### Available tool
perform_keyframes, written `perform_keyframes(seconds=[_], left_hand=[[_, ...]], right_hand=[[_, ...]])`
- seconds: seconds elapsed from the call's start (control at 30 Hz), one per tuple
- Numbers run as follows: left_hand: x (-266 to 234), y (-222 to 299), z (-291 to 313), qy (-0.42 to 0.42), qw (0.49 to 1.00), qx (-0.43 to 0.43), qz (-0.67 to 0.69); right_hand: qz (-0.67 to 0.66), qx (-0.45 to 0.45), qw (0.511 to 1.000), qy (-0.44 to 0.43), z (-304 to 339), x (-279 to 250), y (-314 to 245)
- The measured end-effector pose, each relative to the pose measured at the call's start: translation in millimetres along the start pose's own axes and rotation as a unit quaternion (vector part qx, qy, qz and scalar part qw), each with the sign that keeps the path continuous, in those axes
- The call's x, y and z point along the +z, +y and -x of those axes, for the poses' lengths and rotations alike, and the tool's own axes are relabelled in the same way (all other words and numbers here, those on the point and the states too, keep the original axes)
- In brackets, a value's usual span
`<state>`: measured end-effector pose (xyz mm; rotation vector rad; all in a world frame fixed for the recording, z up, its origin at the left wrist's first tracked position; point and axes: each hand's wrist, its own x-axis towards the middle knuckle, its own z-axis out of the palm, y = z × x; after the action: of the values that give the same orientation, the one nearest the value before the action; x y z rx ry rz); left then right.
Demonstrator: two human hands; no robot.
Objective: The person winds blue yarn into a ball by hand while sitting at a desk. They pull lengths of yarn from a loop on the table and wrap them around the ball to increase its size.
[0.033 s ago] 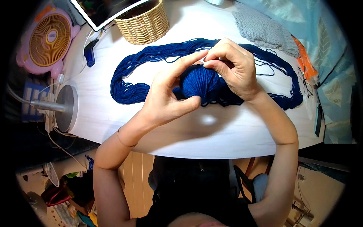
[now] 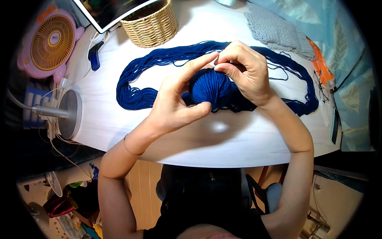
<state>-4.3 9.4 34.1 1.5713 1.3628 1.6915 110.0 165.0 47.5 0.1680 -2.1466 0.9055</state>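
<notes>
A round ball of dark blue yarn is held up above the table between my two hands. My left hand curves around its left side, thumb at the lower front and index finger stretched over the top. At the ball's upper right, my right hand is closed, thumb and index finger pinched together; any strand between them is too fine to make out. Beneath the hands, a loose skein of the same blue yarn lies in a long open loop on the white table. The ball and hands hide part of its near side.
A wicker basket stands at the back beside a screen. To the left are a pink fan, a blue-black object and a round lamp base. Grey knitting, eyeglasses and a phone lie right.
</notes>
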Motion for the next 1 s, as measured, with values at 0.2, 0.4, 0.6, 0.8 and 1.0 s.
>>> perform_keyframes(seconds=[0.2,0.4,0.6,0.8,1.0], left_hand=[[-8,-1,-2,-0.07,0.995,0.046,-0.06],[-5,-9,-2,0.014,0.996,0.074,-0.053],[-4,-1,-1,0.026,1.0,-0.003,-0.009],[-7,-2,-4,0.14,0.971,-0.075,0.18],[-5,-6,-5,0.172,0.967,-0.077,0.174]], right_hand=[[-0.015,0.044,0.999,0.009,3,3,7],[-0.062,0.102,0.993,0.023,8,13,16],[-0.089,0.147,0.985,-0.013,17,19,21],[-0.014,0.11,0.994,-0.008,17,27,16],[0.085,0.062,0.991,-0.086,24,31,4]])
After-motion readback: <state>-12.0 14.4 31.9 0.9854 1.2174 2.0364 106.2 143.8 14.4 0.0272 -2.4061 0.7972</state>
